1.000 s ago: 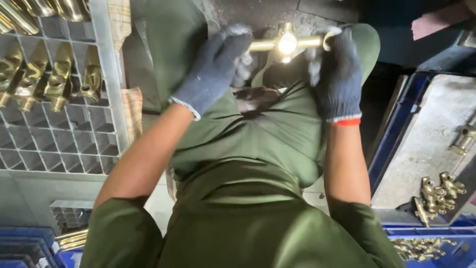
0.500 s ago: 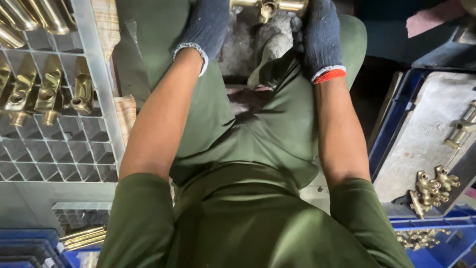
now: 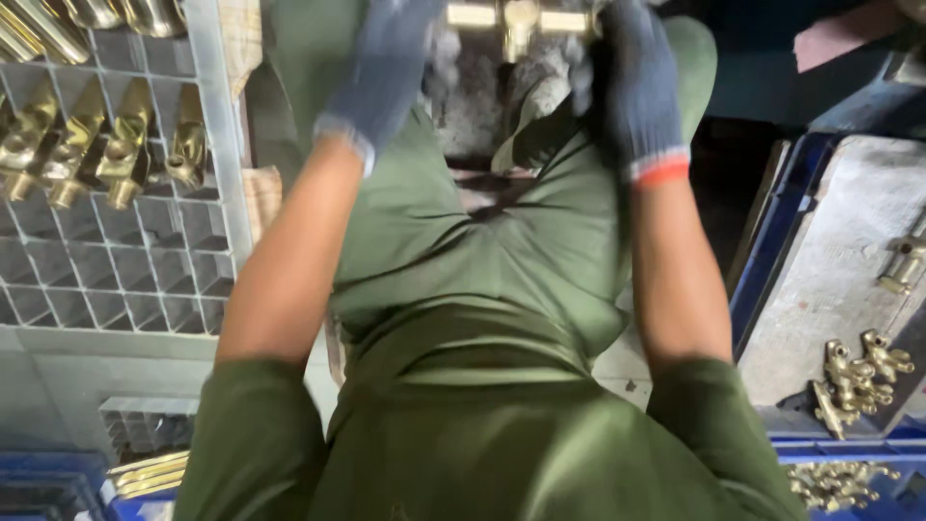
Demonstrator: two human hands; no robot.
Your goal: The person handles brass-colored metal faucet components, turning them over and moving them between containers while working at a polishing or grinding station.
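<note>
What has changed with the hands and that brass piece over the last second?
Both gloved hands, left hand and right hand, have carried the brass fitting further away, up toward the top edge of the view; the view shifted with them. Each hand still grips one end. The brass parts in the grid tray and those on the grey tray lie as before.

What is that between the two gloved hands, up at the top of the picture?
In the head view, a brass fitting with a round middle spans the gap between the left hand and the right hand. Each glove grips one end.
</note>
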